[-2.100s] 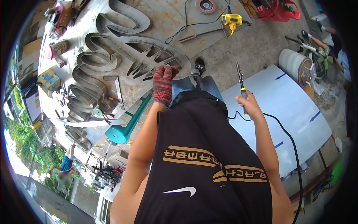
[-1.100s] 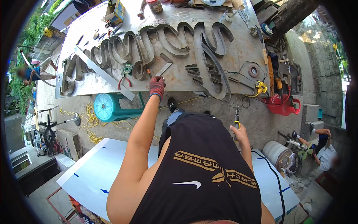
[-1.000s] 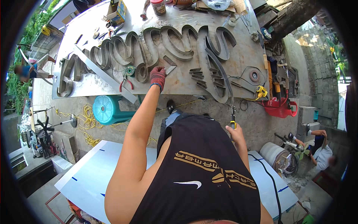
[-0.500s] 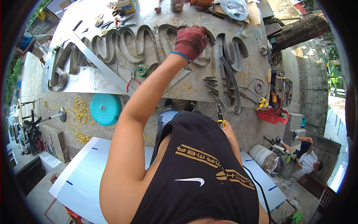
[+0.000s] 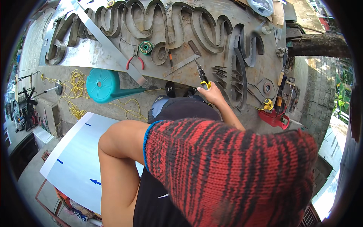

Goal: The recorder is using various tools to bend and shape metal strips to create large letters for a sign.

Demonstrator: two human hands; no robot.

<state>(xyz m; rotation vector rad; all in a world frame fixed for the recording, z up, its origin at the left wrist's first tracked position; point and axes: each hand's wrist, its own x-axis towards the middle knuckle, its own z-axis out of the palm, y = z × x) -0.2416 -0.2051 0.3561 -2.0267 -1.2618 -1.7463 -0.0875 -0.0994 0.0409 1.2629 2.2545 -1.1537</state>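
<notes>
My left hand (image 5: 234, 170), in a red-and-black knit glove with a blue cuff, is raised close to the camera across my chest; its fingers are hidden or folded out of sight. Bare, my right hand (image 5: 214, 94) grips snips (image 5: 203, 75) with yellow-and-black handles near the table's front edge. Their blades point up toward an L-shaped square (image 5: 183, 65) lying on the metal table (image 5: 272, 49). Beyond them stand tall metal strips (image 5: 195, 28) bent into looping, letter-like curves. Several short pointed metal pieces (image 5: 219, 72) lie right of the snips.
Red-handled pliers (image 5: 142, 62), a green roll (image 5: 146, 47) and a long flat bar (image 5: 102, 34) rest on the table. Below it are a teal stool (image 5: 100, 89) and tangled yellow cord (image 5: 77, 81). At right sit a yellow tape measure (image 5: 268, 104) and a red tool tray (image 5: 276, 120).
My gloved left hand has left the metal strips and come back up close to the camera. My right hand has brought the snips leftward and over the table edge. The view has shifted.
</notes>
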